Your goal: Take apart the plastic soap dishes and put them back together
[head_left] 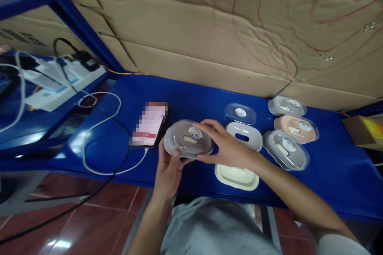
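Both hands hold one oval lidded soap dish (176,143) with a clear domed cover, a round sticker and a pale strip showing through. My left hand (169,169) grips its left end from below, thumb on the near side. My right hand (220,141) closes round the right end, fingers over the cover and thumb at the lower edge. Just right of the hands lie a clear lid (230,113) with a sticker, a white oval insert (254,133) with a slot, and a cream oval tray (236,181). The right forearm partly covers the insert and tray.
Three assembled lidded dishes, grey-white (281,105), peach (296,127) and grey (275,151), stand at the right. A phone (149,121) on a white cable lies left. Power strips (60,83) and cords crowd the left side. Cardboard (185,20) backs the blue table (338,171). A box (360,131) stands far right.
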Tool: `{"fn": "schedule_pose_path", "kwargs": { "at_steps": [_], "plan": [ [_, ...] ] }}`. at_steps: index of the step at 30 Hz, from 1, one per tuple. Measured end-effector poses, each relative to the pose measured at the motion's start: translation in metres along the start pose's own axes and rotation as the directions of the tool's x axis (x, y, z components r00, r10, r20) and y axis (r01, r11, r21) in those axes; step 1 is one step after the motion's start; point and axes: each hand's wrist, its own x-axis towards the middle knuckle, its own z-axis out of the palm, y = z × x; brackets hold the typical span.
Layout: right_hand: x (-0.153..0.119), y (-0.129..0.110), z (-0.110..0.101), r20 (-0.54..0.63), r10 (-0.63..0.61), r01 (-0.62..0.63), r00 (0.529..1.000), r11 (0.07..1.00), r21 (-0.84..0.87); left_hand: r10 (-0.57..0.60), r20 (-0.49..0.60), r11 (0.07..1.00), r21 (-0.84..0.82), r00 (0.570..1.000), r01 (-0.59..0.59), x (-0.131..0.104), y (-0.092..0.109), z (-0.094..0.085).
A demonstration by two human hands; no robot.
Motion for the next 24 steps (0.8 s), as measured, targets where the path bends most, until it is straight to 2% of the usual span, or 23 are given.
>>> {"fn": "schedule_pose_path", "kwargs": {
  "at_steps": [3,7,13,15,17,19,21,22,24],
  "plan": [
    [-0.006,0.003,-0.002,0.008,-0.017,0.017,1.000,0.999,0.044,0.022,0.024,0.999,0.023,0.999,-0.023,-0.002,-0.001,0.001],
    [-0.014,0.001,-0.004,-0.017,-0.044,0.045,0.999,0.999,0.020,0.048,0.014,0.995,0.083,0.999,-0.049,-0.008,0.000,0.004],
    [-0.045,-0.014,-0.004,-0.107,-0.081,0.083,0.991,0.996,0.011,0.112,-0.025,0.981,0.162,0.993,-0.106,-0.041,-0.003,0.017],
    [-0.064,-0.016,-0.004,-0.167,-0.082,0.082,0.983,0.997,-0.007,0.102,0.033,0.977,0.186,0.994,-0.106,-0.055,-0.007,0.020],
    [-0.087,-0.016,-0.004,-0.242,-0.081,0.072,0.967,0.996,-0.045,0.045,0.157,0.970,0.229,0.987,-0.081,-0.064,-0.009,0.023],
    [-0.113,-0.013,-0.003,-0.323,-0.048,0.024,0.945,0.997,-0.079,-0.010,0.298,0.941,0.326,0.955,-0.092,-0.066,-0.007,0.025],
    [-0.140,-0.009,0.000,-0.421,0.039,-0.092,0.906,0.990,-0.106,-0.009,0.434,0.844,0.486,0.901,-0.226,-0.061,-0.003,0.027],
    [-0.153,-0.006,0.002,-0.473,0.091,-0.165,0.876,0.979,-0.116,0.012,0.505,0.755,0.561,0.863,-0.339,-0.057,-0.001,0.028],
    [-0.175,-0.001,0.006,-0.563,0.184,-0.305,0.806,0.944,-0.129,0.045,0.651,0.525,0.630,0.757,-0.573,-0.048,0.000,0.031]
  ]
}}
